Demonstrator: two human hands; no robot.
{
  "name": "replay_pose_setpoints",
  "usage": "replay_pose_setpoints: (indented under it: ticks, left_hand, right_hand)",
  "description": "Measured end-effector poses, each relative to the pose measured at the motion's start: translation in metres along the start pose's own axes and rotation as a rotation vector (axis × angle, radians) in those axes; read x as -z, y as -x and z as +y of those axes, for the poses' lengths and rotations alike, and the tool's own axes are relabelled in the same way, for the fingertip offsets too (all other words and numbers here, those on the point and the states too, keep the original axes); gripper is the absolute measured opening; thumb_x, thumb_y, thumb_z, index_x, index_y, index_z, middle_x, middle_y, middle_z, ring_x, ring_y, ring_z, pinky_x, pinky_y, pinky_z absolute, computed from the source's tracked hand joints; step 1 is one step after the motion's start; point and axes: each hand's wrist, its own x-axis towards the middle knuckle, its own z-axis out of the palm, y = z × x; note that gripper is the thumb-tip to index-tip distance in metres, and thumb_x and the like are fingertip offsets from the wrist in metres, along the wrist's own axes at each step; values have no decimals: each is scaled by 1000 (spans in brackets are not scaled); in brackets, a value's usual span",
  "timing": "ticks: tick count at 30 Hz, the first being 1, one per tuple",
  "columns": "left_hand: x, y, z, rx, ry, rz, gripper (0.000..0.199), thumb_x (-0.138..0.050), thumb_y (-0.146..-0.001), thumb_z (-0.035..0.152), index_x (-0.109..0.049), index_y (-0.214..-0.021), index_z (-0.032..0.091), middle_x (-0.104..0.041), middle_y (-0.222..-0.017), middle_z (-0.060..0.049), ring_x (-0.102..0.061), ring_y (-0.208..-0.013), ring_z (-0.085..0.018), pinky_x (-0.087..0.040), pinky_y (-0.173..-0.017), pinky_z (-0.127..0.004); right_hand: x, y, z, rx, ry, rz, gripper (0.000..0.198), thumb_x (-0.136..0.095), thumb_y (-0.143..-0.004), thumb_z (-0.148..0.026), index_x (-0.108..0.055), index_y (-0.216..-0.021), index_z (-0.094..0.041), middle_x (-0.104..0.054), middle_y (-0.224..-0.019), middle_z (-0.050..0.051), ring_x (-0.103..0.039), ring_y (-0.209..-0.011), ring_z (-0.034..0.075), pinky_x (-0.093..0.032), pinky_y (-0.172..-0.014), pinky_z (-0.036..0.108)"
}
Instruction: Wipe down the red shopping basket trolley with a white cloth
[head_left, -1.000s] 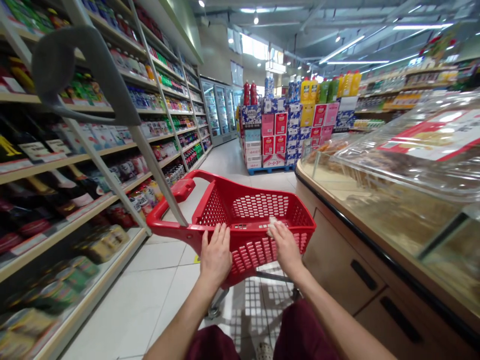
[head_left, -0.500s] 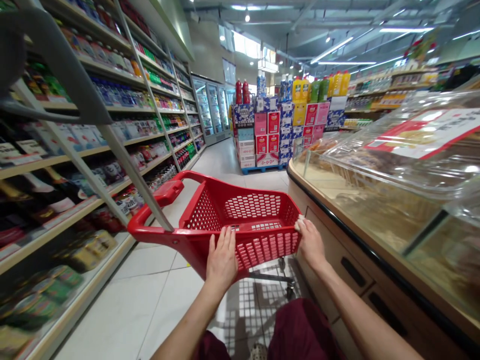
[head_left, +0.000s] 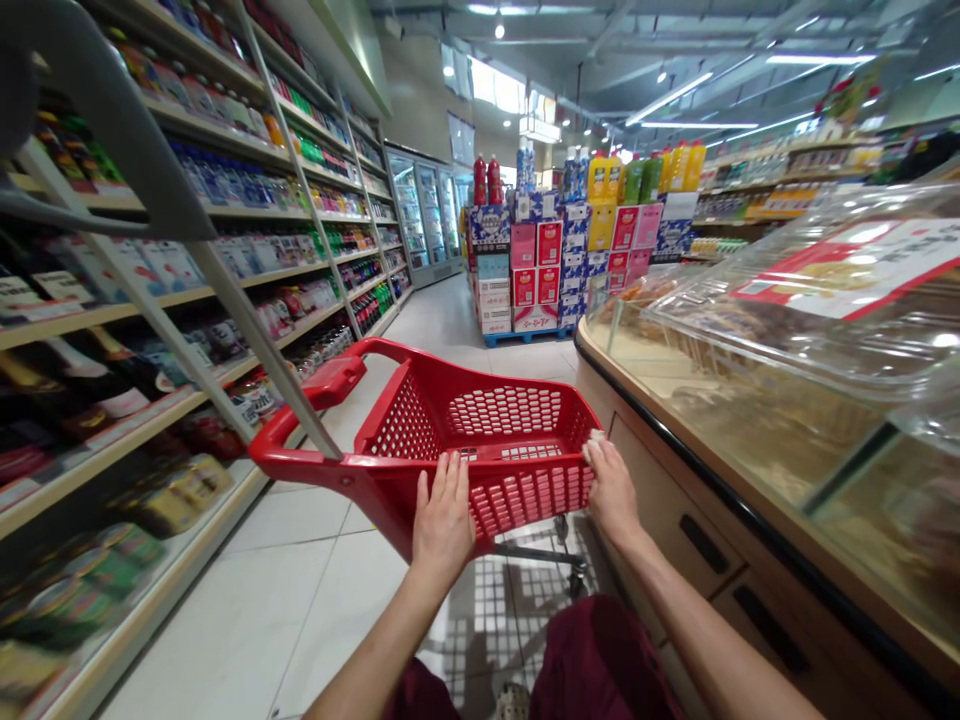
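A red plastic shopping cart [head_left: 390, 500] stands sideways before me, its perforated basket holding nothing. My left hand [head_left: 442, 510] lies flat against the near side of the basket, fingers stretched up toward the rim. At the basket's right corner, my right hand [head_left: 613, 490] is closed on a crumpled white cloth [head_left: 595, 446], which touches the rim. Only a small part of the cloth shows past the fingers. A grey metal post [head_left: 262, 350] rises from the cart's handle end to a dark grey frame [head_left: 142, 130] at upper left.
Drink shelves [head_left: 247, 215] line the left side. On the right runs a wooden counter [head_left: 660, 500] with a glass edge and clear food packs [head_left: 847, 270]. Ahead, stacked drink cartons [head_left: 536, 270] stand on a blue pallet [head_left: 525, 336], with glass-door fridges [head_left: 427, 215] behind.
My right hand has slid slightly left along the basket's right corner with the white cloth. My left hand stays on the side, and the cart has barely shifted.
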Motion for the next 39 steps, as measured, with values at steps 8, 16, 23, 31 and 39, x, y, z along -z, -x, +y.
replay_pose_setpoints:
  ticks: [8, 16, 23, 31, 39]
  left_hand:
    - [-3, 2, -2, -9, -1, -13, 59, -36, -70, 14, -32, -129, 8, -27, -138, -8, -22, -129, -22, -19, -104, -47]
    - [-9, 3, 1, 36, 4, -11, 60, -40, -71, 19, -30, -130, 9, -26, -139, -8, -20, -129, -21, -18, -105, -44]
    - [-7, 5, 3, 35, 18, -39, 61, -39, -71, 19, -29, -130, 8, -23, -139, -7, -18, -130, -21, -17, -105, -46]
    - [-3, 4, 5, 42, 4, -53, 61, -39, -71, 19, -29, -130, 10, -25, -139, -7, -19, -129, -22, -19, -104, -46]
    - [-7, 5, 4, 22, -15, -53, 64, -40, -70, 21, -26, -131, 9, -24, -140, -8, -15, -130, -22, -17, -105, -45]
  right_hand:
    - [-5, 2, -35, 216, -84, -93, 50, -31, -76, -1, -47, -121, -18, -43, -130, 6, -29, -125, 17, -31, -101, 40]
    - [-7, 1, -29, 101, 25, -136, 50, -28, -76, 0, -47, -121, -12, -41, -131, 12, -25, -127, 21, -31, -100, 43]
    - [-1, -7, -8, 50, 28, -88, 54, -33, -74, -1, -45, -124, -18, -44, -129, 7, -32, -124, 20, -31, -100, 42]
    - [-22, 12, -70, 332, -120, -127, 51, -29, -78, -1, -45, -124, -16, -41, -131, 8, -23, -128, 18, -31, -101, 42]
    - [-12, -3, -32, 40, -28, -74, 57, -30, -71, 3, -46, -123, -15, -43, -130, 10, -29, -125, 21, -31, -100, 45]
